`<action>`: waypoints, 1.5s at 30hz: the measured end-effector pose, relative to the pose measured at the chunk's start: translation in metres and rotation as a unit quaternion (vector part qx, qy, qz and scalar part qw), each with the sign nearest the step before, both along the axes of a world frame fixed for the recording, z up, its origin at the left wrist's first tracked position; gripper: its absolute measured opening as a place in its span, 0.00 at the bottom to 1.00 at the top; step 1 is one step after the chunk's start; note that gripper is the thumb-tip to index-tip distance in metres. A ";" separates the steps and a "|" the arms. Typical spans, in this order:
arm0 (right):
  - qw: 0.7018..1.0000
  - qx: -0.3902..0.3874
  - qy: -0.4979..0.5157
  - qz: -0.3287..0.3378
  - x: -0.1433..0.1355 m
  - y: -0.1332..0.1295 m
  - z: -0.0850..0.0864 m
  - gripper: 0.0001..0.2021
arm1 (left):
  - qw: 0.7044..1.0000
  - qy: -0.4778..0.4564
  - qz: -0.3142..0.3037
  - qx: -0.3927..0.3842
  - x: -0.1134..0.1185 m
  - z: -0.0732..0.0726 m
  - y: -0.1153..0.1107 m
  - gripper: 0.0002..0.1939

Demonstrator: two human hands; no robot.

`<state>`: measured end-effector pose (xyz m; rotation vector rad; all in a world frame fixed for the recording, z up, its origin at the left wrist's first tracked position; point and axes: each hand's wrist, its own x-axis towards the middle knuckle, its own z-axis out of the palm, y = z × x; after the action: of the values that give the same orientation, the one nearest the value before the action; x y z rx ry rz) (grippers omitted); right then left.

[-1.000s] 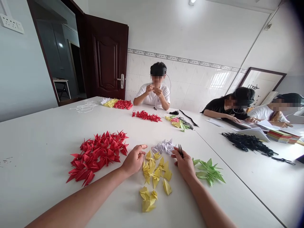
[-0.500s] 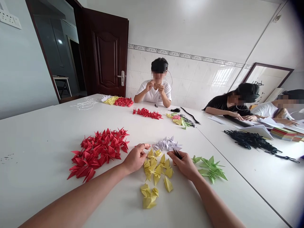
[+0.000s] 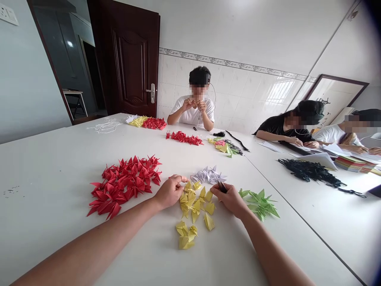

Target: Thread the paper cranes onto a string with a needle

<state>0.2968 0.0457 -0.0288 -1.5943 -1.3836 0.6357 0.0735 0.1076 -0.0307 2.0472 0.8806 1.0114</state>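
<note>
I see folded paper heaped straight on the white table [image 3: 53, 174]. The red paper cranes [image 3: 127, 180] spread in a broad pile off to my left, the green paper cranes [image 3: 262, 204] sit to the right of my right wrist, and the pale lilac paper cranes [image 3: 208, 174] lie just beyond my hands. Farther off are white strings [image 3: 106, 125], a smaller red row [image 3: 186, 138] and, toward the right, tangled black cords [image 3: 311, 171]. A person in a white shirt [image 3: 193, 111] sits opposite.

The yellow paper pieces [image 3: 193, 202] lie between my hands, some closer to me. My left hand [image 3: 171, 191] is half curled at their left edge, index finger stretched out; I can't tell whether it pinches anything. My right hand [image 3: 230, 197] closes around a dark pointed tool [image 3: 222, 187], fingertips near the yellow pieces' right side.
</note>
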 end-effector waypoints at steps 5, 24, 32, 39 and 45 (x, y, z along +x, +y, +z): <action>0.990 0.118 0.022 -0.077 -0.014 -0.004 0.006 0.16 | 0.995 -0.044 0.035 0.082 -0.002 0.008 -0.007 0.11; 0.938 0.308 -0.159 -0.022 -0.044 -0.026 0.016 0.12 | 0.985 -0.166 -0.003 0.052 0.006 0.019 -0.030 0.12; 0.930 0.309 -0.197 0.035 -0.045 -0.027 0.012 0.12 | 0.982 -0.132 -0.026 0.134 0.007 0.016 -0.030 0.07; 0.934 0.310 -0.175 -0.011 -0.040 -0.025 0.009 0.12 | 0.973 -0.096 -0.043 0.206 0.004 0.014 -0.029 0.11; 0.947 0.275 -0.115 -0.120 -0.019 -0.011 0.002 0.15 | 0.974 -0.088 -0.025 0.207 -0.001 0.015 -0.025 0.13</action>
<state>0.2774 0.0342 -0.0272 -1.3693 -1.3497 -0.0900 0.0725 0.0822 -0.0159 2.2565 0.5549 1.4184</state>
